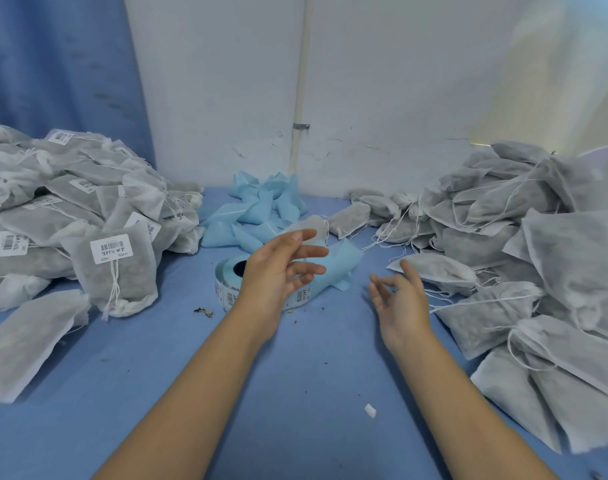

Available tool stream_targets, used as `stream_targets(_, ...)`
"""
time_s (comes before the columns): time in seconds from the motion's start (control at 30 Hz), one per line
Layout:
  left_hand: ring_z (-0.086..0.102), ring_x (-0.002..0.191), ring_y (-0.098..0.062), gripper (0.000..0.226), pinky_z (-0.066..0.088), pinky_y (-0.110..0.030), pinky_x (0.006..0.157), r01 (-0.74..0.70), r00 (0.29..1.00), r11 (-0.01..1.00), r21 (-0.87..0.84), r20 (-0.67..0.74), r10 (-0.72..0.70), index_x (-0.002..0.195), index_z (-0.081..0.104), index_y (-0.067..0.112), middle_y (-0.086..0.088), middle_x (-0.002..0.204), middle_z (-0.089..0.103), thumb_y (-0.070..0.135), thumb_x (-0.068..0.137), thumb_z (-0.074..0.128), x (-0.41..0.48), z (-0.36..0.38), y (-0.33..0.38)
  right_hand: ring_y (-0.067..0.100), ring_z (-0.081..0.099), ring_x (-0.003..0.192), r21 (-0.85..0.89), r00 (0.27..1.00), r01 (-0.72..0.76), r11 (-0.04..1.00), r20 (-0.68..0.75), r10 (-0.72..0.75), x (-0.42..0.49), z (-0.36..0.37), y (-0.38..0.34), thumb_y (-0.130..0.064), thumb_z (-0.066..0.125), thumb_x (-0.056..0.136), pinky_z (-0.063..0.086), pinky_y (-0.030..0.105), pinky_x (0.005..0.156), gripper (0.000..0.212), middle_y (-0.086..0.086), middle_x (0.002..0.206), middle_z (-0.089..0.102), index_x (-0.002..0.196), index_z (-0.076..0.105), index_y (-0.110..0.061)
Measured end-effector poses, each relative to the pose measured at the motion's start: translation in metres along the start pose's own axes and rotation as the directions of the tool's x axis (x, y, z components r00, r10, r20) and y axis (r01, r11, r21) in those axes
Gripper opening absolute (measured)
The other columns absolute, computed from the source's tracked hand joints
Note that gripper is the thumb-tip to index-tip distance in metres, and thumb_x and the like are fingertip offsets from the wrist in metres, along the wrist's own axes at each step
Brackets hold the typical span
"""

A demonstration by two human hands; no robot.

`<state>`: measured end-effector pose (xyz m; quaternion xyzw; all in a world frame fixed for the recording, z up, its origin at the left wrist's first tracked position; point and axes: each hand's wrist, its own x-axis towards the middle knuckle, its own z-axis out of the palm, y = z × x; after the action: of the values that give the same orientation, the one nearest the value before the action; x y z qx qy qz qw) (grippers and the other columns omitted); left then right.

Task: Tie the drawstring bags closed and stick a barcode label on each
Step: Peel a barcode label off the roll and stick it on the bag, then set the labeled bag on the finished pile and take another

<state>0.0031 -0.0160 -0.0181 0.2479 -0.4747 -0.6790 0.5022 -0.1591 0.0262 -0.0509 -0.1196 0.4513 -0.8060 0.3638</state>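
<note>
two bare hands hover over the blue surface [295, 375], holding nothing: my left hand [278, 271] has its fingers spread wide above the roll of barcode labels [230, 282], my right hand [401, 299] is loosely open beside the unlabelled drawstring bags [524, 258]. labelled, tied bags [70, 209] lie piled at left, blue backing scraps [257, 209] behind the roll.

Bags [496, 320]: thin matt non-woven cloth, semi-sheer, with white cotton-like strings. Labels [111, 248]: matt white paper. Roll [228, 289]: paper labels on glossy pale-blue liner. Liner scraps [257, 209]: smooth, slightly shiny. Table cover [295, 393]: matt blue cloth.
</note>
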Motion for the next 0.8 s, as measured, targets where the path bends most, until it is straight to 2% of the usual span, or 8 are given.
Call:
stream_targets(0.13,0.064,0.055,-0.011,0.02,0.05,-0.016,0.055,0.017,1.0,0.998,0.061,0.017,-0.018,0.091,0.069,0.016,0.0,0.073,0.072,0.017,0.096,0.05,-0.003,0.008,-0.005,0.015,0.061,0.088,0.066,0.999,-0.019,0.998,-0.032,0.021,0.017,-0.014,-0.013,0.007,0.041,0.091,0.05,0.02,0.066,0.058,0.005,0.129,0.046,0.139,0.042,-0.025)
stream_targets(0.27,0.062,0.052,-0.011,0.02,0.049,-0.015,0.053,0.033,0.999,0.996,0.085,0.029,-0.036,0.09,0.068,0.014,-0.001,0.071,0.072,0.014,0.096,0.049,-0.005,0.011,-0.007,0.014,0.06,0.089,0.167,0.996,-0.056,0.984,-0.065,0.067,0.028,-0.024,-0.018,0.003,0.043,0.092,0.049,0.02,0.066,0.053,-0.001,0.106,0.053,0.137,0.042,-0.025)
stream_targets(0.33,0.062,0.052,-0.011,0.02,0.048,-0.015,0.054,0.045,0.999,0.994,0.095,0.026,-0.048,0.09,0.068,0.013,-0.001,0.07,0.072,0.013,0.096,0.049,-0.006,0.011,-0.008,0.013,0.061,0.087,0.188,0.996,-0.046,0.981,-0.064,0.059,0.028,-0.026,-0.018,0.004,0.044,0.091,0.049,0.019,0.067,0.053,-0.002,0.103,0.053,0.138,0.042,-0.022)
stream_targets(0.4,0.062,0.052,-0.011,0.021,0.049,-0.015,0.054,0.058,0.998,0.992,0.11,0.02,-0.06,0.089,0.068,0.013,-0.001,0.07,0.072,0.013,0.096,0.048,-0.007,0.01,-0.01,0.012,0.062,0.086,0.185,0.997,-0.021,0.983,-0.069,0.034,0.027,-0.026,-0.017,0.007,0.043,0.091,0.049,0.016,0.064,0.057,-0.002,0.11,0.052,0.143,0.038,-0.017)
stream_targets(0.5,0.063,0.052,-0.011,0.022,0.048,-0.016,0.055,0.07,0.997,0.986,0.152,0.013,-0.073,0.089,0.067,0.013,0.0,0.07,0.072,0.012,0.097,0.047,-0.007,0.009,-0.013,0.01,0.064,0.084,0.162,0.998,0.0,0.987,-0.055,0.009,0.024,-0.025,-0.015,0.009,0.041,0.091,0.048,0.013,0.058,0.058,0.003,0.134,0.046,0.145,0.036,-0.012)
stream_targets(0.57,0.063,0.053,-0.01,0.022,0.048,-0.016,0.055,0.078,0.997,0.981,0.176,0.013,-0.082,0.09,0.067,0.013,0.001,0.07,0.072,0.011,0.097,0.046,-0.007,0.009,-0.014,0.01,0.065,0.083,0.148,1.0,0.002,0.989,-0.018,0.0,0.022,-0.024,-0.014,0.009,0.04,0.091,0.047,0.013,0.058,0.056,0.005,0.133,0.049,0.144,0.039,-0.011)
stream_targets(0.7,0.065,0.056,-0.01,0.022,0.05,-0.017,0.058,0.096,0.995,0.976,0.194,-0.004,-0.097,0.092,0.066,0.012,0.002,0.073,0.073,0.009,0.097,0.045,-0.007,0.009,-0.015,0.007,0.065,0.076,0.143,0.995,-0.026,0.989,0.094,0.012,0.007,-0.011,-0.011,0.008,0.041,0.091,0.044,0.015,0.061,0.049,-0.008,0.111,0.058,0.135,0.051,-0.012)
stream_targets(0.8,0.069,0.061,-0.013,0.015,0.054,-0.021,0.06,0.117,0.993,0.985,0.128,-0.048,-0.111,0.106,0.06,0.01,-0.002,0.093,0.071,0.011,0.097,0.048,-0.007,0.011,-0.015,0.007,0.064,0.069,0.121,0.975,-0.078,0.99,0.216,0.051,-0.008,0.003,-0.007,0.006,0.042,0.09,0.042,0.016,0.062,0.041,-0.009,0.108,0.064,0.121,0.061,-0.014)
